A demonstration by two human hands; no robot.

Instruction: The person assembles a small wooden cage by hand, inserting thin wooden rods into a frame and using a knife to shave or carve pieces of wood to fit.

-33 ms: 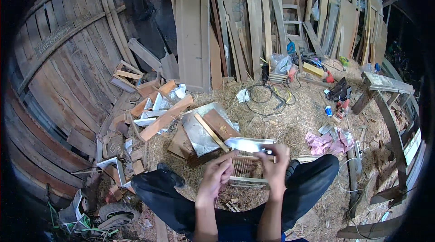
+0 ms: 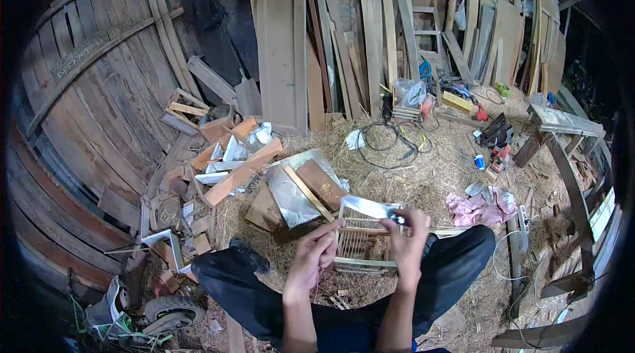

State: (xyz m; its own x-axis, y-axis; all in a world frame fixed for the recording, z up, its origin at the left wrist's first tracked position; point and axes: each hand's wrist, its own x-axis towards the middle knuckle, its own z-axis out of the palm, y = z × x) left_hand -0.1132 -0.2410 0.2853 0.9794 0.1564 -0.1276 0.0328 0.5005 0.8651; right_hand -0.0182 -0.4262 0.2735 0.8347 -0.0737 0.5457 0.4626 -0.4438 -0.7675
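Knife (image 2: 365,207) clasped in right hand (image 2: 409,237); left hand (image 2: 313,255) curled (can't tell if holding anything), slatted frame (image 2: 362,262) below.

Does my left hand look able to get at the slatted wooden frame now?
Probably yes: your left hand is beside the slatted frame with nothing apparently between, though the knife in your right hand shows over its far end.

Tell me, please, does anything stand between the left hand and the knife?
Nothing visible stands between the left hand and the knife, which the right hand holds pointing left. The slatted frame seems to lie below them.
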